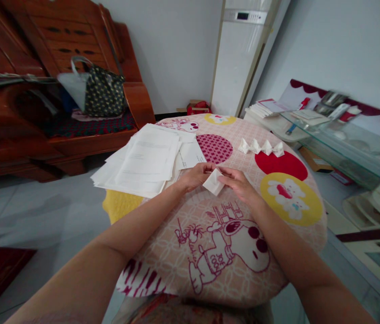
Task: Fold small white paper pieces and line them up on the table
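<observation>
A small folded paper square, turned so one corner points toward me, is held between both hands over the middle of the table. My left hand grips its upper left side, fingers curled in. From the right, my right hand pinches it, with the thumb lying on its face. Some fingertips are hidden behind the paper. Beyond my right hand, a row of several folded paper pieces stands on the cloth. To the left of my left hand lies a spread pile of printed paper sheets.
A patterned cloth covers the round table. Right of it stands a glass-topped cabinet bearing papers and metal bowls. A wooden bench at the left holds a dark patterned bag. A tall white air conditioner stands behind.
</observation>
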{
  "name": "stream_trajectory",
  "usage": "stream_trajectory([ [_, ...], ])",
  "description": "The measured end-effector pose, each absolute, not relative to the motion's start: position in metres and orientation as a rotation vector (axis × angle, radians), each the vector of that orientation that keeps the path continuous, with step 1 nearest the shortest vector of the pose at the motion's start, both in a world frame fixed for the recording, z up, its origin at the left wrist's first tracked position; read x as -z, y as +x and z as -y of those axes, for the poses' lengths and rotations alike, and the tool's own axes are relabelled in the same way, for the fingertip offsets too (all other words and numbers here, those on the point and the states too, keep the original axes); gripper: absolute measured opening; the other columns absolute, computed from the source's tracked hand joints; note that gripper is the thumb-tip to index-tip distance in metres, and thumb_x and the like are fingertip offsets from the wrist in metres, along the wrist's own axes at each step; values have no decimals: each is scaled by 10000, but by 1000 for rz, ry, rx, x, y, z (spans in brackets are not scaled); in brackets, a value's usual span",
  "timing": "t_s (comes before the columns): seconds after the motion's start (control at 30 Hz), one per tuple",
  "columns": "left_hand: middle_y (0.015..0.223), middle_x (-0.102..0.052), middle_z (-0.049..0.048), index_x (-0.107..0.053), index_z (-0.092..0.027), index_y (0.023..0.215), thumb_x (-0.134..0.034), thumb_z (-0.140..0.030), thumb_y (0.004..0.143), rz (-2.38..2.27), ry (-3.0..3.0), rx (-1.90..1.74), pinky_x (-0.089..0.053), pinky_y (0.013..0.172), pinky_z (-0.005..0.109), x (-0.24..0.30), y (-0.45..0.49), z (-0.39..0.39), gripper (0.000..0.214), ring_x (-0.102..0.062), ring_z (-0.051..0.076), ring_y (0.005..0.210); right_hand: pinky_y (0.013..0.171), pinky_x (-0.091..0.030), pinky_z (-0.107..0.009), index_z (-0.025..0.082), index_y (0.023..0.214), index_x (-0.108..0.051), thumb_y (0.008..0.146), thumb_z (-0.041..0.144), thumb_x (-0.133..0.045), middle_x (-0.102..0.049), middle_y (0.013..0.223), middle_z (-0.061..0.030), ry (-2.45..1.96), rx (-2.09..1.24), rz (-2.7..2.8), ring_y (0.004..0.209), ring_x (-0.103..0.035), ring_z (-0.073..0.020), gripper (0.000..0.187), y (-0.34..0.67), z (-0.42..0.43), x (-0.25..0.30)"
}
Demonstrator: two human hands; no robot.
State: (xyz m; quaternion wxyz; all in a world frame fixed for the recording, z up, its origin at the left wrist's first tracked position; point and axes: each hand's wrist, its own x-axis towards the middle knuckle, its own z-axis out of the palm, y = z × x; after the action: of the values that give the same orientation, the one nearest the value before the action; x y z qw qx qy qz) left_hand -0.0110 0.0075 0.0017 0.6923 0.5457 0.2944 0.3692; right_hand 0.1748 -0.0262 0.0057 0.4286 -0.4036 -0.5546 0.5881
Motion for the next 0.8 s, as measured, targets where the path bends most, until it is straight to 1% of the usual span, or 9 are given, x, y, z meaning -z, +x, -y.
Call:
stream_trajectory([
  [0.07, 756, -686, -20, -653, -141, 841, -874, -276, 629, -699, 1207, -851, -462, 604, 201, 0, -9, -7, 335, -606, 88, 623, 724, -579, -313, 193, 1152, -739, 681, 414, -827, -782, 978, -64, -1055, -1442, 1349, 856, -715, -214, 528, 174, 26, -5],
  [0.13, 718, -675, -24, -665, -138, 823, -870, -287, 626, -734, 1222, -826, -435, 570, 200, 1, -9, -8, 321, -588, 89, 595, 581, -565, -282, 169, 1057, -754, 674, 422, -825, -781, 869, -63, -1129, -1425, 1336, 705, -704, -194, 465, 176, 26, -4],
  [0.2, 703, -675, -8, -685, -126, 809, -840, -339, 673, -752, 1246, -773, -409, 547, 201, 3, -11, -9, 297, -575, 90, 580, 439, -500, -241, 145, 890, -749, 674, 440, -816, -755, 736, -62, -1209, -1408, 1344, 559, -662, -167, 372, 178, 27, -4],
  [0.27, 699, -677, 16, -694, -112, 791, -781, -421, 749, -760, 1251, -746, -402, 546, 210, 4, -14, -10, 324, -571, 95, 582, 357, -435, -213, 140, 761, -710, 674, 455, -810, -728, 651, -62, -1279, -1405, 1351, 475, -626, -147, 342, 180, 27, -5],
  [0.37, 668, -662, 29, -695, -96, 789, -748, -446, 781, -791, 1271, -718, -387, 534, 213, 5, -19, -13, 355, -547, 89, 562, 293, -363, -194, 146, 708, -669, 686, 468, -804, -708, 596, -64, -1368, -1432, 1362, 409, -596, -132, 349, 184, 29, -7],
  [0.47, 692, -685, 21, -708, -105, 908, -811, -309, 688, -832, 1337, -607, -394, 530, 201, 6, -22, -14, 317, -568, 87, 562, 266, -279, -180, 156, 681, -644, 749, 444, -764, -658, 515, -37, -1457, -1444, 1417, 345, -540, -107, 319, 187, 29, -9],
  [0.57, 673, -688, -14, -687, -144, 959, -787, -228, 659, -912, 1412, -530, -417, 533, 199, 6, -24, -14, 327, -588, 95, 553, 279, -222, -185, 169, 645, -620, 810, 367, -709, -635, 492, -20, -1550, -1422, 1530, 310, -477, -83, 273, 189, 30, -11],
  [0.7, 566, -625, -66, -673, -175, 941, -734, -197, 700, -1034, 1622, -477, -378, 499, 200, 2, -23, -12, 250, -544, 89, 470, 344, -264, -210, 191, 555, -567, 825, 327, -680, -568, 436, 14, -1641, -1211, 1740, 326, -421, -77, 323, 191, 30, -11],
  [0.8, 550, -606, -72, -684, -189, 899, -723, -173, 719, -1144, 1867, -456, -352, 522, 210, -2, -21, -10, 184, -543, 92, 488, 411, -277, -233, 197, 506, -551, 803, 329, -694, -527, 429, 25, -1656, -952, 1918, 390, -415, -88, 356, 191, 30, -8],
])
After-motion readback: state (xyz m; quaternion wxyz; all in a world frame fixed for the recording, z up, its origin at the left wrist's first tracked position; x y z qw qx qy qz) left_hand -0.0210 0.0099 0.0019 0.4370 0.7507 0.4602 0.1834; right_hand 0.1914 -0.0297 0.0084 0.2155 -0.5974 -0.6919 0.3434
